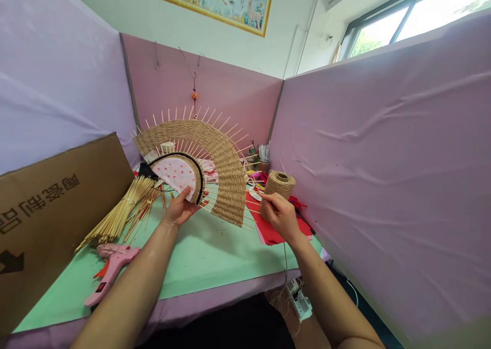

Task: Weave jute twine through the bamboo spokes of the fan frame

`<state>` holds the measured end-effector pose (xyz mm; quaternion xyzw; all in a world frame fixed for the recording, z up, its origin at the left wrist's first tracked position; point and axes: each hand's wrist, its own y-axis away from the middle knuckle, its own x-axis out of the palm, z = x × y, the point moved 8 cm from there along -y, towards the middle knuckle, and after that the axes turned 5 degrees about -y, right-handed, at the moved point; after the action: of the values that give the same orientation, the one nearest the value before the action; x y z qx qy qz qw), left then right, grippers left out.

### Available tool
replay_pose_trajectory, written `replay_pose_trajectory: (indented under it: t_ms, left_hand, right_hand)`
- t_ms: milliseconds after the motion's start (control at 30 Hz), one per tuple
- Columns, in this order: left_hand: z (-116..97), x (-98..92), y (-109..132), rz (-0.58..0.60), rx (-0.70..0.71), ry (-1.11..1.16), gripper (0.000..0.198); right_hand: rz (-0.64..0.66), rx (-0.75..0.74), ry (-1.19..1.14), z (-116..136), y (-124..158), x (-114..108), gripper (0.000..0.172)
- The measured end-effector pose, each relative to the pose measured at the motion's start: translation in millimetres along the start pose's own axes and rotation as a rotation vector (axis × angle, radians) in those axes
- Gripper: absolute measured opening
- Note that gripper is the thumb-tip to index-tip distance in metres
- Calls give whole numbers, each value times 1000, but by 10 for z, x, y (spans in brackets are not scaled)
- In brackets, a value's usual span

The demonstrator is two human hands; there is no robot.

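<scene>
My left hand (180, 209) grips the pink dotted centre of a half-round woven fan piece (226, 170) and holds it upright above the green table (215, 257). Thin wooden spokes stick out round its jute band. My right hand (279, 213) is pinched on a strand of jute twine at the fan's right edge. The twine hangs down from the hand toward my lap. A spool of jute twine (280, 185) stands just behind my right hand.
A bundle of thin wooden sticks (118, 213) lies at the left, beside a leaning cardboard sheet (49, 211). A pink glue gun (111, 269) lies near the front left edge. Red paper (268, 228) lies under the spool. Pink partitions wall in the table; a power strip (299, 300) sits below.
</scene>
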<state>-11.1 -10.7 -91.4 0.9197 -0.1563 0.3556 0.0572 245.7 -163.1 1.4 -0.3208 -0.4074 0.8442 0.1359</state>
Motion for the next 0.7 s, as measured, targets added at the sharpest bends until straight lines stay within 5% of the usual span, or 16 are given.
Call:
replay_pose_trajectory:
  t_ms: [167,367,500,700]
  left_hand:
    - [14,20,15,3,-14,32,37]
    - [92,38,0,-23,-32,112,38]
    - [130,32,-28,-24,-34,113,33]
    - [29,-9,-43,-30,28,61,28]
  right_hand:
    - [-145,226,-295,-295,118,46,21]
    - [-93,481,-678,-585,292,466,26]
    - [-71,463,-601,-497,315,520,24]
    - [-40,384,-413,-400,251,234,23]
